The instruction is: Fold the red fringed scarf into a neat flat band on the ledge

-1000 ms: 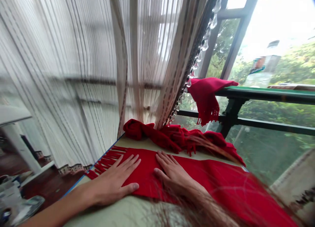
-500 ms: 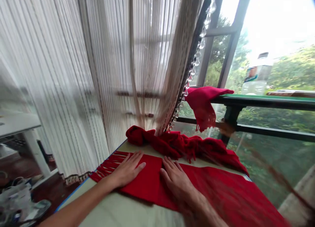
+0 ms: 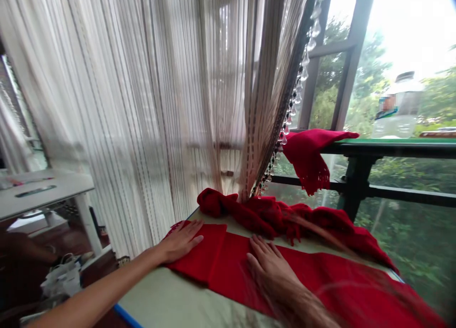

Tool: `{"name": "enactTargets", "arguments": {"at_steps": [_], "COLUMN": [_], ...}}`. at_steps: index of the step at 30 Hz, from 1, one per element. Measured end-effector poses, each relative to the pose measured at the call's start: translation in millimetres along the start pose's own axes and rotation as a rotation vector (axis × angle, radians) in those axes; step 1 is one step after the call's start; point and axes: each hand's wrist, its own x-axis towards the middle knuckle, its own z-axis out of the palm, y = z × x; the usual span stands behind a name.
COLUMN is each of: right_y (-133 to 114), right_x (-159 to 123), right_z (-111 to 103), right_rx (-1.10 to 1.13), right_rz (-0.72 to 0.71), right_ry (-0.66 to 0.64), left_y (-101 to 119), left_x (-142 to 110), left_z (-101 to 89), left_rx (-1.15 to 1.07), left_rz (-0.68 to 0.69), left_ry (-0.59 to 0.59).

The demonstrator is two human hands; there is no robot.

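Observation:
A long red scarf (image 3: 313,273) lies flat across a pale green table (image 3: 167,299). My left hand (image 3: 180,241) rests open, palm down, on the scarf's folded left end. My right hand (image 3: 270,266) lies open and flat on the scarf a little to the right, fingers pointing away from me. A bunched red scarf (image 3: 270,214) sits just beyond both hands along the table's far edge. Another red scarf (image 3: 311,152) hangs over a green rail (image 3: 399,147).
A sheer striped curtain (image 3: 160,105) with a beaded edge hangs behind the table. The window (image 3: 392,81) looks out on trees. A white table (image 3: 39,195) stands at the left, with bags on the floor below. Loose hair crosses the lower right.
The view has swung left and up. My left hand slid further left over the scarf's fringed end, which now looks folded under. My right hand stays flat on the scarf.

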Motion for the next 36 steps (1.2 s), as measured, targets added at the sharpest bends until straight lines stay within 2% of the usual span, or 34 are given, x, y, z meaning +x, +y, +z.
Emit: {"name": "enactTargets", "arguments": {"at_steps": [5,9,12,15,18,20,27,31,36], "right_y": [2,2,1,1,4,7,7,2,4], "right_x": [2,2,2,1,2,4,5,2,3], "right_z": [5,7,5,4,7,11,10,3,3], "right_rx": [0.01,0.015,0.021,0.029,0.029,0.023,0.006,0.004,-0.003], "right_rz": [-0.005,-0.008,-0.011,-0.016,-0.03,-0.035,-0.011,-0.011,-0.007], "right_ry": [0.019,0.042,0.037,0.037,0.039,0.04,0.024,0.029,-0.022], "left_y": [-35,-63,-84,-98,-103,-101,-85,-99,-127], "left_x": [-3,-7,-7,-7,-7,-6,0,-5,-24], "left_z": [-14.5,-16.9,-14.7,-11.1,-6.1,-1.8,3.7,0.9,10.1], "left_rx": [-0.051,-0.135,-0.192,-0.206,-0.188,-0.17,-0.143,-0.175,-0.208], "left_rz": [-0.018,-0.077,-0.153,-0.293,-0.442,-0.489,-0.42,-0.393,-0.474], "left_ry": [-0.001,0.025,0.067,0.156,0.243,0.283,0.395,0.369,0.318]}}
